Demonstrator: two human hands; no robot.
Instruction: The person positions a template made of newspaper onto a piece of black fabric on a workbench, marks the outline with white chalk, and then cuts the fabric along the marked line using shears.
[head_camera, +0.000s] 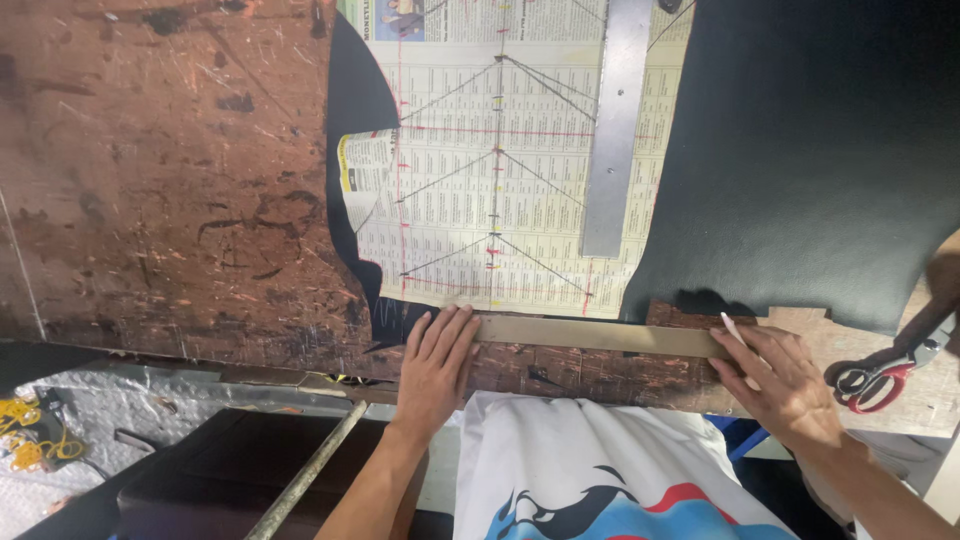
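A newspaper pattern with drawn red and pencil lines lies on dark fabric on a worn wooden table. A flat tan ruler lies along the pattern's near edge. My left hand presses flat on the ruler's left end, fingers spread. My right hand rests at the ruler's right end and pinches a small white piece of chalk. A metal straightedge lies upright across the paper.
Red-handled scissors lie at the table's right edge. A metal pipe slants below the table beside a dark stool. Yellow cord sits on grey sheeting at the lower left. My white printed shirt fills the bottom centre.
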